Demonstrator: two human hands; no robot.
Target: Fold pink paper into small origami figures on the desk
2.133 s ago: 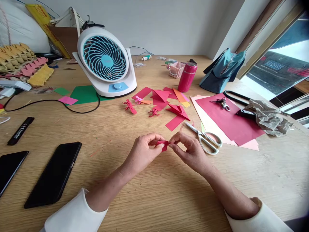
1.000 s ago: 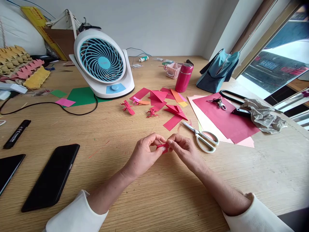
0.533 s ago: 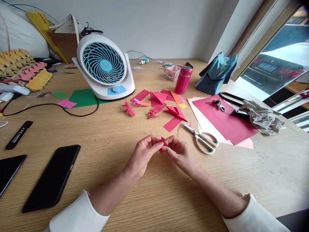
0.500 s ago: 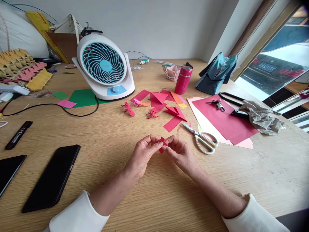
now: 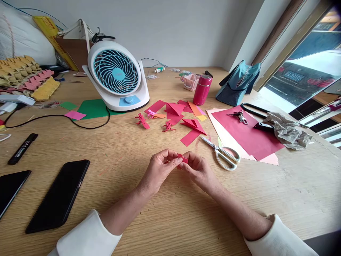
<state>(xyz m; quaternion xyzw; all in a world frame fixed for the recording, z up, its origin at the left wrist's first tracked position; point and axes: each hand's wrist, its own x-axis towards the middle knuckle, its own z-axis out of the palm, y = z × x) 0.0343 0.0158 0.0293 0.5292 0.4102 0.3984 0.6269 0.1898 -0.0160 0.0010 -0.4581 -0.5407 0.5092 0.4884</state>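
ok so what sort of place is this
Probably a craft worktable beside a window, perhaps at home or in a small workshop: white-handled scissors, coloured paper sheets and small folded paper figures lie on it.

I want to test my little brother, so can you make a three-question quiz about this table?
1. True or false: the left hand and right hand both touch a small red paper.
2. Which of these is nearest the right hand? A: fan; B: scissors; C: black marker.
3. Fill in the colour: the keys rest on a large ___ sheet.

Key: 1 true; 2 B; 3 red.
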